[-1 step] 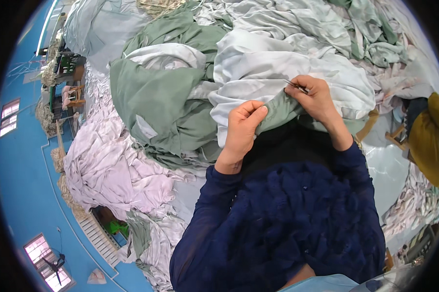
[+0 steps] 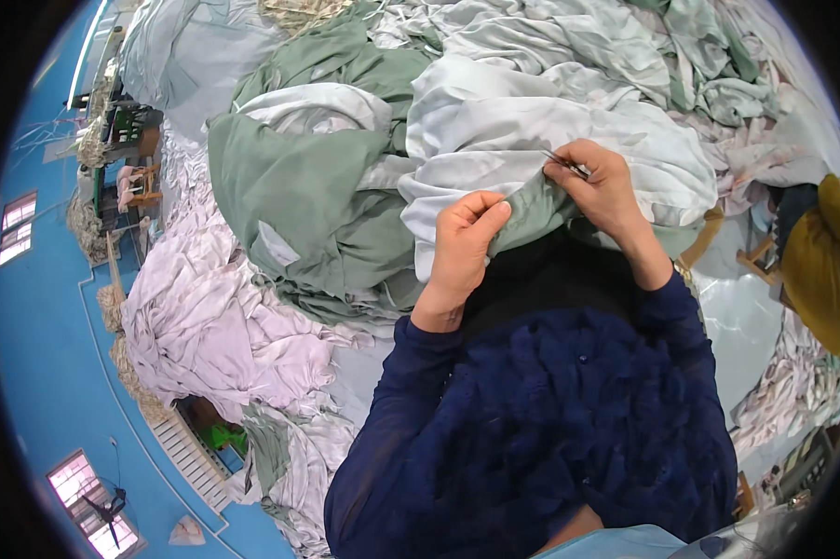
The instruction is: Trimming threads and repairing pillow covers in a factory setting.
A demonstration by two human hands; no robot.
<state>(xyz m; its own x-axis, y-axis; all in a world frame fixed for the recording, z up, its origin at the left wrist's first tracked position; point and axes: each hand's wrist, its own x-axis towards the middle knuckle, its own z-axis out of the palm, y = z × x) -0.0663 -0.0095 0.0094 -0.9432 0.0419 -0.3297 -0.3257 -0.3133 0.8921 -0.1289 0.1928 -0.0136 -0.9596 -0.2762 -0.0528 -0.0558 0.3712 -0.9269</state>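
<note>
Between thumb and fingers, my left hand [image 2: 465, 233] pinches the edge of a green cloth [image 2: 535, 216], which stretches across to my right hand. A small pair of dark metal thread snips [image 2: 574, 166] sits in the closed fingers of my right hand [image 2: 599, 186], its thin tips pointing left over the cloth. The right fingertips are at the cloth's upper edge; whether they also grip it is hidden. White fabric [image 2: 494, 121] lies in folds just beyond both hands. A large heap of green fabric [image 2: 308, 186] bulges to the left.
Pale pink fabric [image 2: 220, 307] is piled at the left, with more white and green cloth heaped at the back. A mustard-coloured cloth [image 2: 819, 270] hangs at the right near a wooden stool [image 2: 760, 261]. A blue floor [image 2: 43, 345] runs along the far left.
</note>
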